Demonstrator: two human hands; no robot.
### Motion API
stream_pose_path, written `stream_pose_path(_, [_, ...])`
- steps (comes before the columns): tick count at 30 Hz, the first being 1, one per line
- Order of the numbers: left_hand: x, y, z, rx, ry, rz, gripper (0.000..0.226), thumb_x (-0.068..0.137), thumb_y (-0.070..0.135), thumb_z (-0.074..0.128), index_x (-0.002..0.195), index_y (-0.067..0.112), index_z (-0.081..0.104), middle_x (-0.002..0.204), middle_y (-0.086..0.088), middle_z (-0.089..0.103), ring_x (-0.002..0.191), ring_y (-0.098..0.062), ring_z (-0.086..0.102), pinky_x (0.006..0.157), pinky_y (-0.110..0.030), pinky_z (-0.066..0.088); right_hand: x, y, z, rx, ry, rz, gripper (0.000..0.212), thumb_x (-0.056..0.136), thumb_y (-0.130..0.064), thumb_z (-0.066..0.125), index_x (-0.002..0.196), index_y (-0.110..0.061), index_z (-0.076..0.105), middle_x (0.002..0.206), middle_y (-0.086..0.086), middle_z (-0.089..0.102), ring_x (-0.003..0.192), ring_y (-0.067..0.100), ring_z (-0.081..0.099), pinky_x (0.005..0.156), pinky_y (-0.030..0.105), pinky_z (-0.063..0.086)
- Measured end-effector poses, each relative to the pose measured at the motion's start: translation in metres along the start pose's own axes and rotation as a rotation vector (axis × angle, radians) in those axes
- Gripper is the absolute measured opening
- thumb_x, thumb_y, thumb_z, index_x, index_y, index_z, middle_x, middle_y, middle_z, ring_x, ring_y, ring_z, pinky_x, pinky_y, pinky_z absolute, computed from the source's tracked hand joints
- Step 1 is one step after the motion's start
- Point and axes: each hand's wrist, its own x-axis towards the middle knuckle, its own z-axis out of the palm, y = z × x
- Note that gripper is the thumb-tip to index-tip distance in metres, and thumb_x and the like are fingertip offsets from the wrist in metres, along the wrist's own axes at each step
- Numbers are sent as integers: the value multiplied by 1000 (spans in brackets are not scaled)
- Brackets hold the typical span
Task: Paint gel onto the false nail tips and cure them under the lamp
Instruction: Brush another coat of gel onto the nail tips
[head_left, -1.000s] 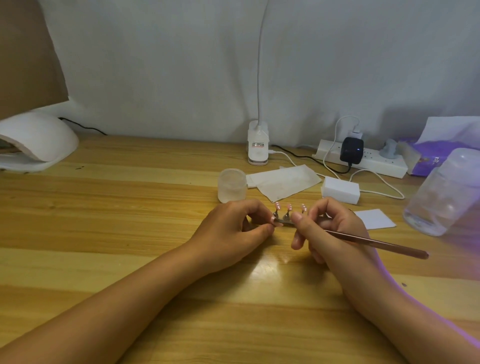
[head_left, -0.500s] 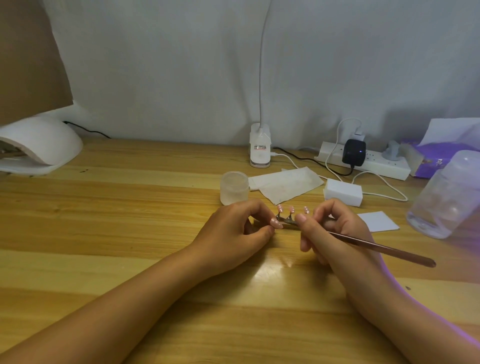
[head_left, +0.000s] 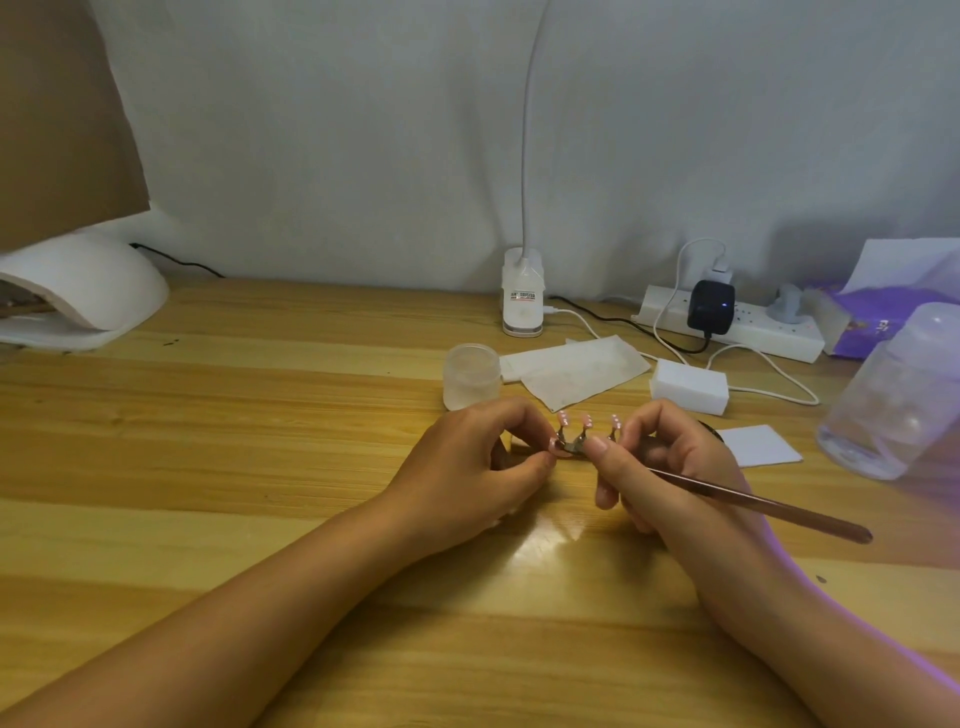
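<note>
A small metal holder (head_left: 571, 446) carries several pink false nail tips (head_left: 586, 420) standing upright in a row, low over the wooden table (head_left: 260, 441). My left hand (head_left: 467, 467) pinches the holder's left end between thumb and forefinger. My right hand (head_left: 670, 467) grips a thin copper-coloured brush (head_left: 769, 506), whose handle points right and toward me; its tip is hidden by my thumb at the holder's right part. The white curing lamp (head_left: 88, 291) sits at the far left of the table.
A frosted jar (head_left: 471, 375), paper wipes (head_left: 576, 370), a white block (head_left: 690, 387) and a white card (head_left: 756, 446) lie behind my hands. A clip lamp base (head_left: 522, 293), a power strip (head_left: 737, 330) with cables, a clear plastic container (head_left: 898, 395) and a purple pack (head_left: 878, 322) stand further back and right.
Both hands stay on the holder with only slight finger shifts. The view has tilted a little, so everything sits a bit lower in the frame.
</note>
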Motion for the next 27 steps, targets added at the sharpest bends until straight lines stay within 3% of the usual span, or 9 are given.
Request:
stream_pose_path(7, [-1,0,0,13,2,12,5,91,19,70,93,22,68,72,25,62,53,-7,55,54,-26,43,1,6,-1,-53,25,-4,17,87,-15,67,80,-16,51,54,-2,59,47,2,52,44,12,40])
stream_pose_path(10, [0,-2,0,1,10,22,6,91,19,69,94,23,68,82,19,64,53,-7,52,53,-21,37,1,9,-2,-114,62,-49,21,87,-12,65,74,-20,50,49,-7,49,44,0,40,43,10,34])
stream_pose_path(13, [0,-4,0,1,14,22,8,90,17,70,95,23,68,82,20,64,50,-3,46,51,-15,31,1,5,-2,-24,63,-55,25,87,-18,67,70,-28,52,50,-4,51,44,1,41,43,11,33])
stream_pose_path(19, [-1,-4,1,23,23,37,9,89,17,71,95,22,69,88,14,67,50,-4,46,52,-14,31,0,1,0,-17,-9,-25,19,83,-25,68,82,-14,53,60,5,67,47,3,56,46,10,41])
stream_pose_path(27, [-1,-2,0,4,46,34,5,92,23,68,97,23,68,95,16,68,53,-4,50,52,-13,33,0,6,-1,-63,82,-56,21,87,-10,66,75,-17,50,50,-5,48,45,4,41,43,14,34])
